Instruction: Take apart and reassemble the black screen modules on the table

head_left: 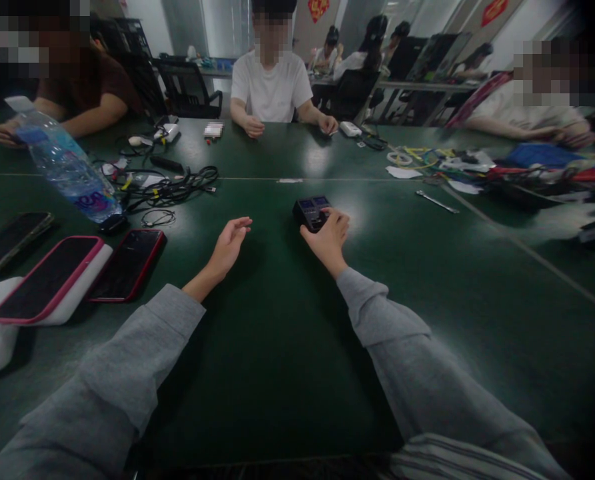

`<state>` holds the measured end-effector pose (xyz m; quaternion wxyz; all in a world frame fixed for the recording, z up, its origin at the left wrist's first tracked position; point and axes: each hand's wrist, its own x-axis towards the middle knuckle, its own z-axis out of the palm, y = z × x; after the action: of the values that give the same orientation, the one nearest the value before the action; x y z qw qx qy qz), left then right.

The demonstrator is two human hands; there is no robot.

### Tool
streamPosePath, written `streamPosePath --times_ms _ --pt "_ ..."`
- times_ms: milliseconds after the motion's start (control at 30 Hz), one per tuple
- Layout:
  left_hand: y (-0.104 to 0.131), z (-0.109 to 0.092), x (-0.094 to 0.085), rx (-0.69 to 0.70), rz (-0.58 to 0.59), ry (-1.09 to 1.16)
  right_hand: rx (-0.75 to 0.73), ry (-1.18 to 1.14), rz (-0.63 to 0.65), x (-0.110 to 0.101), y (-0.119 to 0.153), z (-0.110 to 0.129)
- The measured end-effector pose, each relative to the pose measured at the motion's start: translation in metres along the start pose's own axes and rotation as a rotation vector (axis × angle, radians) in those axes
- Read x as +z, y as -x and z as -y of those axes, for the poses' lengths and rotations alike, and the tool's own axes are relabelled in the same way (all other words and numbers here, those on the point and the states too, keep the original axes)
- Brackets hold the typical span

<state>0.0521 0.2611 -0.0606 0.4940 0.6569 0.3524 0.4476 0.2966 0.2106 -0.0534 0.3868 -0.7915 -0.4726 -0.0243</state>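
A small black boxy device (308, 212) with a panel of small controls on its top rests on the green table (277, 373), a little right of the middle. My right hand (331, 239) is around its near right side, thumb at the front edge and fingers over the top. To the left, my left hand (228, 245) is held over the table with its fingers extended and nothing in them, apart from the device.
Left: phones (127, 265), a pink-rimmed device (52, 280), a tilted water bottle (70, 167) and black cables (177, 190). Right: a wrench (436, 202) and a pile of cables (427, 160). Across the table sits a person in white (272, 83); others sit at both sides.
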Motion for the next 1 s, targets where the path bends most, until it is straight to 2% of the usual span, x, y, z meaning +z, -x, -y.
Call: streamPosePath --times_ms 267,400,567,767,900,1000 --pt "0.003 -0.005 0.002 0.024 0.051 -0.047 -0.140 0.005 0.075 -0.001 0.014 0.004" --pt "0.004 -0.008 0.003 0.070 0.087 -0.118 -0.305 0.043 0.177 -0.002 0.029 0.011" --pt "0.005 -0.014 0.003 0.188 0.166 -0.300 -0.440 0.086 0.281 -0.010 0.046 0.015" --pt "0.011 -0.018 0.004 0.348 0.282 -0.542 -0.518 0.063 0.341 -0.020 0.046 0.004" --pt "0.016 -0.022 0.009 0.427 0.305 -0.744 -0.547 0.031 0.356 -0.022 0.045 0.000" --pt "0.021 -0.028 0.014 0.517 0.374 -0.881 -0.535 -0.006 0.338 -0.021 0.044 -0.001"
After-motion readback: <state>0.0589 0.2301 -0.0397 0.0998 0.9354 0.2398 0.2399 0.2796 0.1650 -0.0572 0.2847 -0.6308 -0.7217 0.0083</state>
